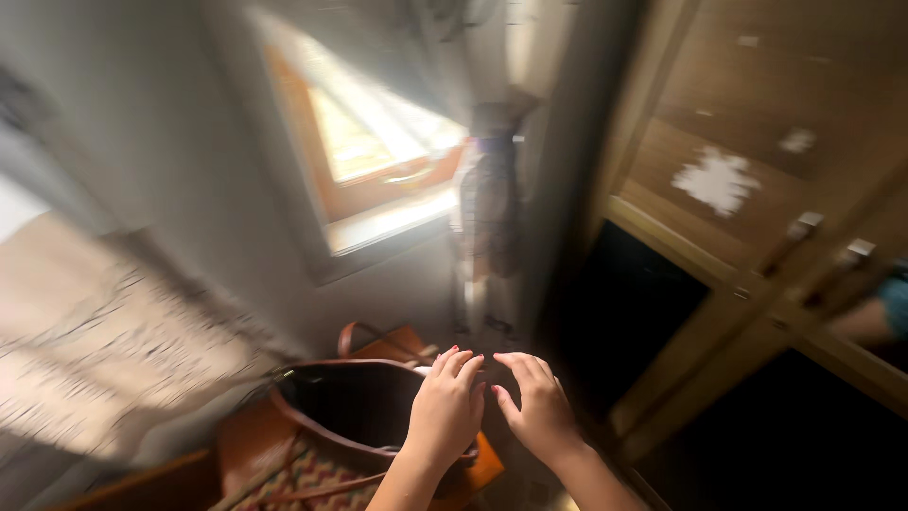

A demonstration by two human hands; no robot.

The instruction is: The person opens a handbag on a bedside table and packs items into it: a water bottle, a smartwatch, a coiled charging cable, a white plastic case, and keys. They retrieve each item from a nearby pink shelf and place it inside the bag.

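- Over the open brown bag (345, 407), both hands were spread open and held nothing.
- The left hand (445, 412) rested on the bag's rim; the right hand (539, 407) hung just beside it, off the bag.
- Nothing looked picked up yet.
- The bag's inside was dark, so I could not tell what it held.
- Past them stood a bright window (378, 142) and a wooden cupboard (747, 189), all blurry.

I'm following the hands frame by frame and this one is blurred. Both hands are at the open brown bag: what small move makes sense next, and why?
Probably the left hand should close on the bag's rim to steady it. It rests right at the near edge of the open brown bag, while the right hand hovers beside it with fingers spread, holding nothing. The bag's mouth gapes, its inside too dark to read.
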